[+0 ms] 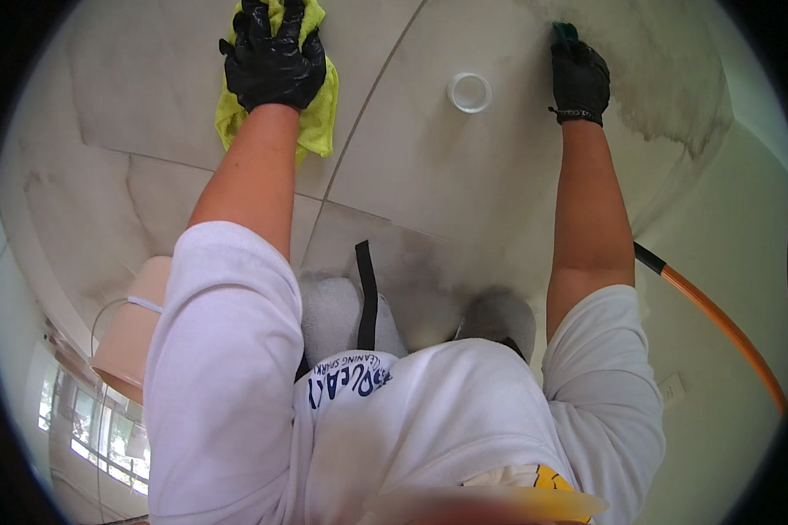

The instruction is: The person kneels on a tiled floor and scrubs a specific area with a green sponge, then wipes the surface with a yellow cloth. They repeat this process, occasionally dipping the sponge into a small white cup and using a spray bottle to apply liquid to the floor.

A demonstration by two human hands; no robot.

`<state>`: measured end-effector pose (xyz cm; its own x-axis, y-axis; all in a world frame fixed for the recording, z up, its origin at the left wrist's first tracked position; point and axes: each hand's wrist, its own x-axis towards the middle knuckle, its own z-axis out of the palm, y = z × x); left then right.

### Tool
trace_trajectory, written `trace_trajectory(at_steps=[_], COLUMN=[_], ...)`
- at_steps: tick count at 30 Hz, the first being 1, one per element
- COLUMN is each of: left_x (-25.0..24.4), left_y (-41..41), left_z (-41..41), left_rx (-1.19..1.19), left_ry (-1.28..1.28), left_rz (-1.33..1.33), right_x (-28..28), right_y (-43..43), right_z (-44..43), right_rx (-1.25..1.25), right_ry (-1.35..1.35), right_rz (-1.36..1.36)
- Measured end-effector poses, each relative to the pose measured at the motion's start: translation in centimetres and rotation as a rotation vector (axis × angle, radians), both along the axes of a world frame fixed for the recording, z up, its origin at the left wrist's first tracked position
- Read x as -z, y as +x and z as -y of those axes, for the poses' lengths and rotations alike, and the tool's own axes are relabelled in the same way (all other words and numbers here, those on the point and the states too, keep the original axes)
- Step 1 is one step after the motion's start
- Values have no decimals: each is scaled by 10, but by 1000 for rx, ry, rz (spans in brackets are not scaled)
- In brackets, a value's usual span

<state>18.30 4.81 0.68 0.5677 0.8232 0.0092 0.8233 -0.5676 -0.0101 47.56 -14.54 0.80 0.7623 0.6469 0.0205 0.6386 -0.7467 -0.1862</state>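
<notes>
My left hand (274, 69), in a wet black glove, presses on a yellow-green cloth (318, 128) at the top left. The cloth lies bunched on the tiled floor (394, 151), under my palm and past my fingers. At the top right my right hand (581, 82), also in a black glove, is closed around a small dark green object (565, 31). Most of that object is hidden by the glove, so I cannot tell just what it is. Between my hands, nearer the right one, a small round white plastic container (469, 92) stands on a tile.
Brown stains (670, 105) mark the floor beyond my right hand. A pale pink bucket (131, 328) with a wire handle is by my left elbow. An orange pole or hose (722, 318) with a black end is beside my right arm. A black strap (366, 295) hangs over my knee.
</notes>
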Motion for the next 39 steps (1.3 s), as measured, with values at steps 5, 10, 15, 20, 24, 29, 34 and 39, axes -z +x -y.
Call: trace_trajectory(at_steps=[5, 10, 15, 20, 24, 29, 34, 39], left_x=[7, 8, 5, 4, 6, 5, 5, 6], left_y=[-5, -3, -1, -5, -5, -3, -4, -6], left_z=[-1, 0, 0, -1, -1, 0, -1, 1], left_rx=[6, -14, -17, -28, -13, -30, -29, -25], left_ry=[41, 34, -2, -21, -13, -11, -15, 7], left_rz=[27, -1, 26, 35, 107, 100, 131, 121], right_x=[-1, -15, -37, -44, -32, -30, -49, -49], right_y=[-14, -70, -105, -117, -131, -134, -138, -136], right_z=[44, 81, 79, 74, 67, 47, 41, 43], right_rx=[116, 135, 170, 338, 214, -186, -309, -283], right_ry=[234, 820, 578, 817, 967, 499, 147, 140], right_rz=[-451, -1059, -993, -1284, -1155, -479, -223, -316])
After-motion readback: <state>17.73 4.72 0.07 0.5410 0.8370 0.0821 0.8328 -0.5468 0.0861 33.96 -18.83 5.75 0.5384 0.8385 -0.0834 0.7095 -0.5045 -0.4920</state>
